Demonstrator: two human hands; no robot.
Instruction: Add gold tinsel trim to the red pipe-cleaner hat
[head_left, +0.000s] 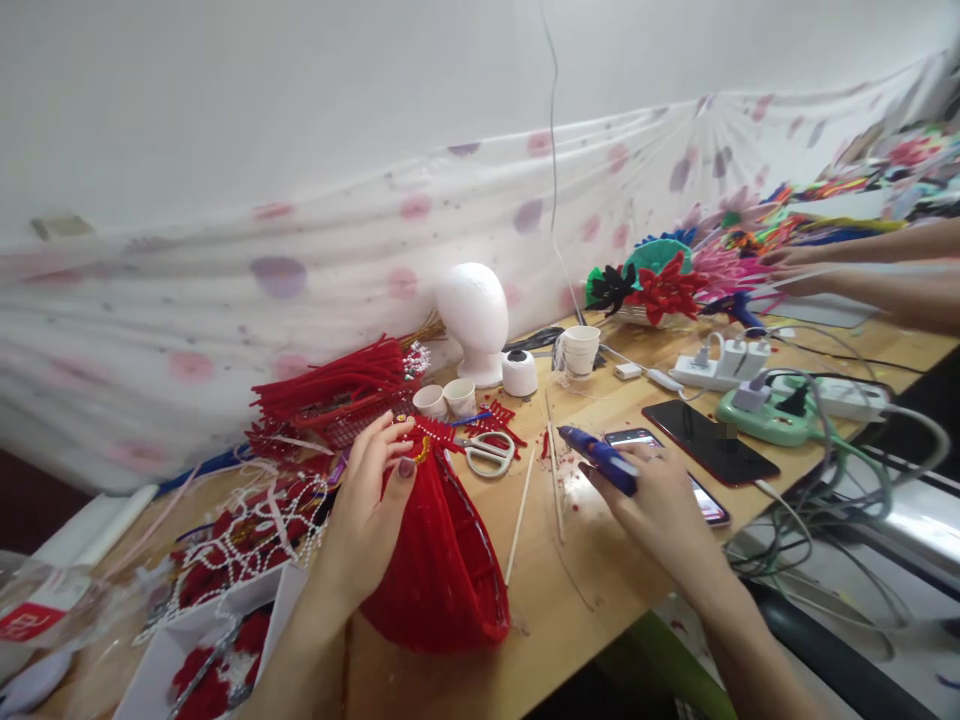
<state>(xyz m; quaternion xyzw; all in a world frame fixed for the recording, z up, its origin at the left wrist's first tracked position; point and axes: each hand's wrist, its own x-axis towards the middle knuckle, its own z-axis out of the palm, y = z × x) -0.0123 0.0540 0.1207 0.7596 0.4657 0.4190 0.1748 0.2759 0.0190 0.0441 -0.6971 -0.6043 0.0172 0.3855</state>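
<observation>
Gluing seems the step in hand: the right hand [651,492] grips a blue glue gun [606,464], while the left [369,492] grasps the narrow top of a red piece [431,570]. The next move likely calls for steady aim. Near the surface's [600,575] front edge, the piece looks plush, flared and hollow.

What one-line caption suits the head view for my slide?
Left hand at the top of a red fuzzy piece, right hand holding a blue glue gun, white mannequin head behind.
</observation>
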